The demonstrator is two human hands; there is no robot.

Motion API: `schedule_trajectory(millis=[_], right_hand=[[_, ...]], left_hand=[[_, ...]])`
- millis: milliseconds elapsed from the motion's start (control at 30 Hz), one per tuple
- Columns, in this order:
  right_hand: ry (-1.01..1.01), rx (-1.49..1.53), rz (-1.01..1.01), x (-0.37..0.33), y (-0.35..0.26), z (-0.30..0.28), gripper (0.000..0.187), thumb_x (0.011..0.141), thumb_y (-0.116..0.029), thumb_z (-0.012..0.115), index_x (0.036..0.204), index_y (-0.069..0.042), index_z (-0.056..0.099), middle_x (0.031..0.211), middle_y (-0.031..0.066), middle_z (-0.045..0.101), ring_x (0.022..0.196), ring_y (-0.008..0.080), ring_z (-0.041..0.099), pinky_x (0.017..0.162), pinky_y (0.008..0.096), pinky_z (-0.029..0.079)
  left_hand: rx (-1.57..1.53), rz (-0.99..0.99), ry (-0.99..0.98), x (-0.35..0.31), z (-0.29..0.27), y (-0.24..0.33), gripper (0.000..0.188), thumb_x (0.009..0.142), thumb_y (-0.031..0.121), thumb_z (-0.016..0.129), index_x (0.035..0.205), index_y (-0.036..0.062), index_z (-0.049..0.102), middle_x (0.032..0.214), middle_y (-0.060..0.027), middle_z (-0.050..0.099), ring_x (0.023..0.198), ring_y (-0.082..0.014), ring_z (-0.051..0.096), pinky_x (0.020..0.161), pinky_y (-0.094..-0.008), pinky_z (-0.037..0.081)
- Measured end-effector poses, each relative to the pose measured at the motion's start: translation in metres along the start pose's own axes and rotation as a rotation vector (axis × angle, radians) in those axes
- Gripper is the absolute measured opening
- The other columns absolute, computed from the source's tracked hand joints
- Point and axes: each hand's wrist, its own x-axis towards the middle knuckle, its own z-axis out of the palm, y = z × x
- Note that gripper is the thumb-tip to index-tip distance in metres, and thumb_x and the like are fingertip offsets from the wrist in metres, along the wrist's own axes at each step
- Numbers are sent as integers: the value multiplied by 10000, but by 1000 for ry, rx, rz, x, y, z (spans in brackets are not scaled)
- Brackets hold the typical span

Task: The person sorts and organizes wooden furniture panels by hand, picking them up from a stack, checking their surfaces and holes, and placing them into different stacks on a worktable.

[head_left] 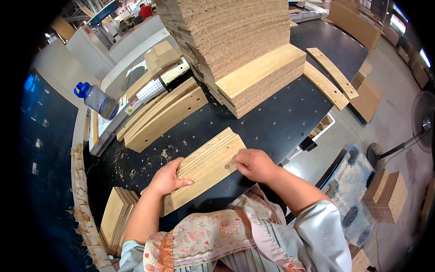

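A small stack of pale wooden boards stands on edge on the black table in front of me. My left hand grips its left part, thumb on the near face and fingers over the top edge. At the right end, my right hand is closed, its fingertips curled against the front board beside a round drilled hole. Whatever those fingertips hold, if anything, is hidden. A second group of boards with holes stands on edge farther left.
A tall stack of particleboard pieces rises at the back. Two loose drilled strips lie right of it. A blue-capped water bottle stands at left, and more boards sit near my left forearm. A fan stands on the floor at right.
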Motion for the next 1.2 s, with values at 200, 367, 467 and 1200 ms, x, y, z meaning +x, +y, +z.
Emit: schedule_trajectory(millis=[200, 367, 467, 1200], right_hand=[[-441, 496, 324, -44, -30, 30, 188, 859, -218, 645, 915, -39, 659, 845, 141, 648, 790, 288, 628, 714, 363, 494], [-409, 630, 275, -37, -39, 71, 248, 869, -237, 645, 1001, -27, 645, 858, 151, 648, 789, 266, 624, 735, 328, 486], [-492, 751, 331, -28, -44, 67, 285, 900, -247, 616, 1073, -21, 635, 885, 117, 669, 818, 204, 632, 748, 309, 496], [-146, 1681, 149, -28, -30, 21, 493, 988, -327, 443, 1330, 28, 423, 1328, 163, 490, 1240, 264, 464, 1013, 406, 392]], left_hand=[[221, -11, 180, -15, -4, 24, 827, 614, 391, 830, 1256, 11, 474, 1184, -201, 570, 1117, -372, 532, 922, -409, 441], [408, 47, 407, -22, -13, 52, 814, 577, 314, 844, 1230, 10, 464, 1080, -195, 575, 1036, -381, 542, 870, -432, 451], [515, 116, 391, -24, -4, 54, 757, 606, 326, 819, 1207, 18, 475, 965, -153, 562, 925, -352, 552, 797, -427, 456], [-22, 2, 457, -38, -9, 55, 656, 642, 191, 814, 1175, 1, 482, 1064, -172, 612, 1009, -304, 596, 879, -366, 469]])
